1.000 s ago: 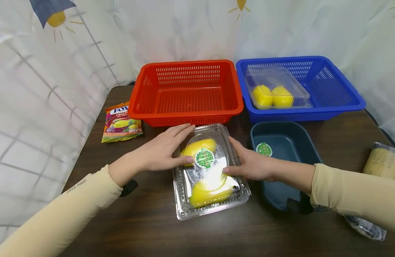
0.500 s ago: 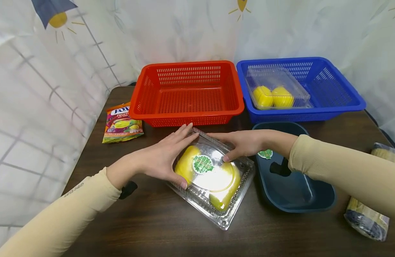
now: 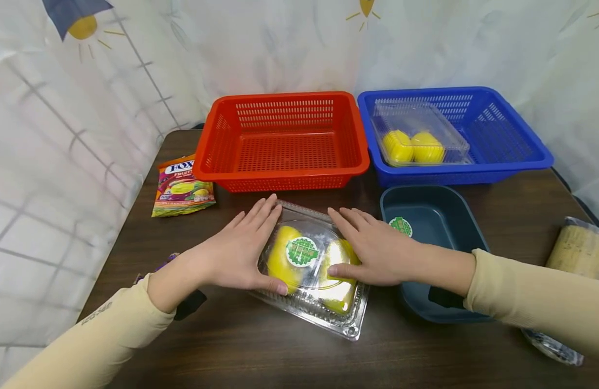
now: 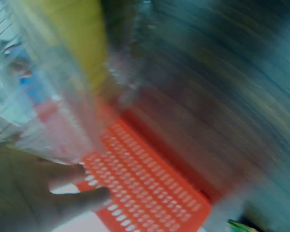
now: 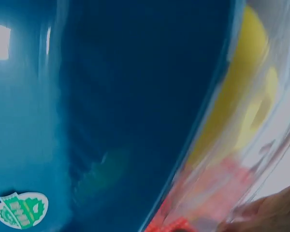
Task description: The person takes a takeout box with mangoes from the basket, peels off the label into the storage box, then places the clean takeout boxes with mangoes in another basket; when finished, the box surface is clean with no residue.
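Note:
A clear plastic clamshell box (image 3: pixel 299 292) with yellow mangoes inside stands mid-table in the head view, turned at an angle. A round green-and-white sticker (image 3: pixel 301 252) is on its lid. My left hand (image 3: pixel 248 248) rests along the box's left side, fingers straight and pointing away, thumb at the front of the lid. On the opposite side my right hand (image 3: pixel 372 251) touches the box with straight fingers, its thumb lying over the lid. The left wrist view is blurred; the box's clear wall (image 4: pixel 53 96) shows there beside the fingers.
A red basket (image 3: pixel 285 175) stands behind the box. To its right, a blue basket (image 3: pixel 504 162) holds another clear box of yellow fruit (image 3: pixel 426 147). A dark blue tub (image 3: pixel 436 216) sits close right, a candy bag (image 3: pixel 184 186) left, noodle-like packs (image 3: pixel 579 251) far right. Something purple (image 3: pixel 170 259) peeks past my left forearm.
The clamshell box has turned on the table, its near corner swinging right, then back a little left. My right hand went across its far edge and has come back to the right side.

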`<state>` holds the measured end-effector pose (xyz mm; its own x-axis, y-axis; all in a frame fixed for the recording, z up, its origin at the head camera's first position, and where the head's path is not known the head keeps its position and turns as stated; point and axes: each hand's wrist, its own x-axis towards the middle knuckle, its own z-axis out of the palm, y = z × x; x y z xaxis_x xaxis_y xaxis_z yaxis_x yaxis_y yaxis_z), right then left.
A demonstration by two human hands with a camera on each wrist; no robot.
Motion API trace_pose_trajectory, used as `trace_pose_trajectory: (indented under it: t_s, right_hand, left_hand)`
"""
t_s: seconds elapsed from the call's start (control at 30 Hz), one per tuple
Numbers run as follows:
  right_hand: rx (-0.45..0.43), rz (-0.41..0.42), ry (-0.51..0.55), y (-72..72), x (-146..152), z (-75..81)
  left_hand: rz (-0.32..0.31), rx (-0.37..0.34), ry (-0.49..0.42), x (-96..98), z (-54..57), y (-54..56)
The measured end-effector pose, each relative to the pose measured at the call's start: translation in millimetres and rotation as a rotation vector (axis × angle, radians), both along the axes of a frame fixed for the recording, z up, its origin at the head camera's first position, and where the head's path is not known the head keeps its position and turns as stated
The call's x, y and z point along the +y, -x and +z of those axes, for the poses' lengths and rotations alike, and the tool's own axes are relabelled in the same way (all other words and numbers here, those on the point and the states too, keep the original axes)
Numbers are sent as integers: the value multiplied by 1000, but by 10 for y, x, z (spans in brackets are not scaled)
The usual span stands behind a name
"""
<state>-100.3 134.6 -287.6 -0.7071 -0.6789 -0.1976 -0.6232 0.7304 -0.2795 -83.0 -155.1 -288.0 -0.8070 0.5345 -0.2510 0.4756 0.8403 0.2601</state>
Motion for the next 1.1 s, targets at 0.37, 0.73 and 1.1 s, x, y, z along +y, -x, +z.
trace_pose_trajectory:
  t_s: [0.37,0.73,1.1]
  right_hand:
    - [187,16,-71,-203,-51,-55]
    - [58,131,-27,25,-40,-38]
    - [63,111,-12,39,49,-48]
  left_hand:
    - [245,15,32,175,23,-336]
    - [86,74,-1,57,-24,-330]
    - [37,69,0,57,-27,-259]
